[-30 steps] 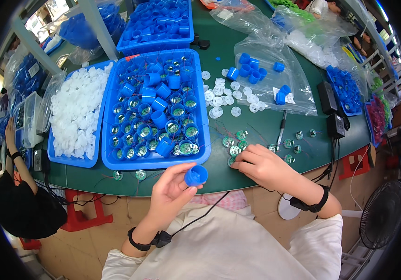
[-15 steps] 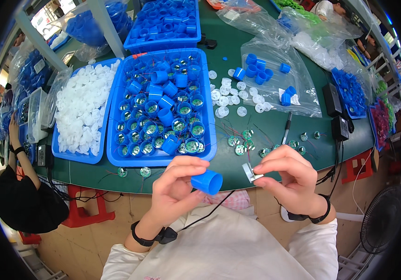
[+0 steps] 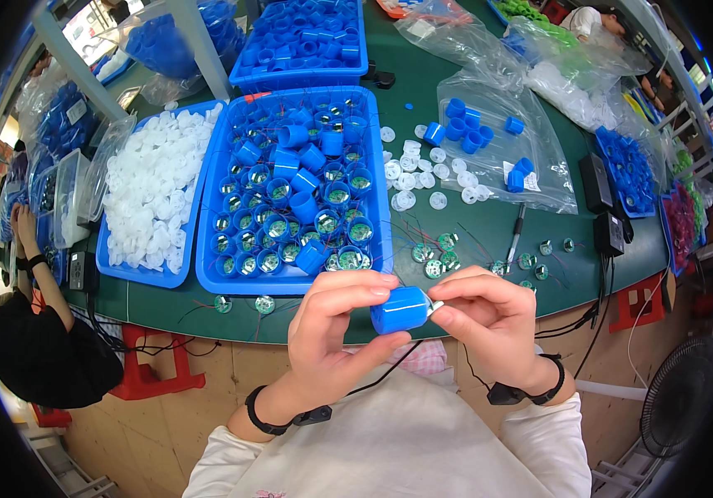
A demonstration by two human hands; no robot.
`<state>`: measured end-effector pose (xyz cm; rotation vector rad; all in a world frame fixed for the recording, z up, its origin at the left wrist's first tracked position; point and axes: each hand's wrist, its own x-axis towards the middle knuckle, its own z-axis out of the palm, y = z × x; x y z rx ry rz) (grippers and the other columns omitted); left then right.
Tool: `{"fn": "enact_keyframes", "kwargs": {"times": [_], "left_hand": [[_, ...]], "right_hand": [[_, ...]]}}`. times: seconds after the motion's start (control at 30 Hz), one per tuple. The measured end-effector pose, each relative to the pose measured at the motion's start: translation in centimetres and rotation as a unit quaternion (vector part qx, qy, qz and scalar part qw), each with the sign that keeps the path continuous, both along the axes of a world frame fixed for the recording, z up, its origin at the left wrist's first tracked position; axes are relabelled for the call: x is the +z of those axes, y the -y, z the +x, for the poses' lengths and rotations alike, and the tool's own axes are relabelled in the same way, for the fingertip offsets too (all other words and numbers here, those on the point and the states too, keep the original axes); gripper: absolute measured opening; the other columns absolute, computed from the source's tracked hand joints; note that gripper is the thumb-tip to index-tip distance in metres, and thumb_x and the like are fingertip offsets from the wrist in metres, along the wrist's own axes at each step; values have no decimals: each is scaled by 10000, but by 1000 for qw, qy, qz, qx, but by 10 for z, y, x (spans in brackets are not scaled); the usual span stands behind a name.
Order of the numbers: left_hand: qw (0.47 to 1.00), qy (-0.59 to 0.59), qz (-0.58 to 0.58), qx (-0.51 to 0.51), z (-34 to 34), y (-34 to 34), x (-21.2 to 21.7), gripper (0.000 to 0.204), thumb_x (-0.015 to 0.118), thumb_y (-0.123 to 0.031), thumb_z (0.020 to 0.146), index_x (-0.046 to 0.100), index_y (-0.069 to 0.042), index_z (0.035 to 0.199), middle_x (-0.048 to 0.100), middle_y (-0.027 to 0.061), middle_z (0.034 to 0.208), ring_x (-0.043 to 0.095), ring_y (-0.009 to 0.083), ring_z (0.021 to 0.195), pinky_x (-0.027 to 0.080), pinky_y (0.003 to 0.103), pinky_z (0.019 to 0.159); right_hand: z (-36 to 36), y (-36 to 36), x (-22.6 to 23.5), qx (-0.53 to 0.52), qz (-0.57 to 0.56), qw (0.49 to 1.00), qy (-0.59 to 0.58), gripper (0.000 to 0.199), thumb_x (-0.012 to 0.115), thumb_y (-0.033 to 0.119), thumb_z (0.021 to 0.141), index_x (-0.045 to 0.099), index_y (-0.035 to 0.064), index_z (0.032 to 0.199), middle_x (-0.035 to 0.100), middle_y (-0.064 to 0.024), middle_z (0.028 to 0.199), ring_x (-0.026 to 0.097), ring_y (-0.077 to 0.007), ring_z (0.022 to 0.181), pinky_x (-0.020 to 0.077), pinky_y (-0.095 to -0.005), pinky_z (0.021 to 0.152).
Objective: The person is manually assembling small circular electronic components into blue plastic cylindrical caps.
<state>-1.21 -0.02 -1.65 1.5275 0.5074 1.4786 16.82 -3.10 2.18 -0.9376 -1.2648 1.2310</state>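
My left hand grips a small blue plastic cup on its side, close to my chest and below the table's front edge. At the cup's open right end my right hand pinches a small round part; only a pale sliver of it shows between the fingertips. Both hands meet at the cup. Just above them, several small round green-and-silver discs with thin wires lie on the green table. A big blue tray beyond my left hand holds many blue cups, several with discs inside.
A second blue tray of white caps sits left, and a third tray of blue cups at the back. Clear bags with blue cups, loose white caps, and black adapters lie to the right. Another person sits at far left; a fan is at lower right.
My left hand brought the blue cup from the table edge toward my chest and turned it sideways. My right hand left the discs on the table and came to the cup's open end.
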Motion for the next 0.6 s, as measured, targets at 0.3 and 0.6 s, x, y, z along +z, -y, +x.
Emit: {"fn": "enact_keyframes", "kwargs": {"times": [0.3, 0.6], "left_hand": [[986, -101, 78, 110, 3, -6, 18, 448, 836, -56, 608, 605, -33, 991, 609, 114, 961, 605, 228, 864, 500, 300, 708], [973, -153, 153, 84, 0, -4, 34, 485, 869, -32, 509, 638, -48, 935, 571, 73, 917, 588, 176, 756, 469, 265, 652]], "right_hand": [[0, -5, -10, 78, -171, 967, -174, 226, 545, -21, 889, 582, -83, 1102, 610, -157, 1086, 589, -201, 1017, 499, -333, 867], [0, 0, -36, 236, -247, 834, -434, 235, 546, 55, 912, 558, -34, 1128, 604, -158, 1114, 586, -229, 1047, 486, -362, 895]]}}
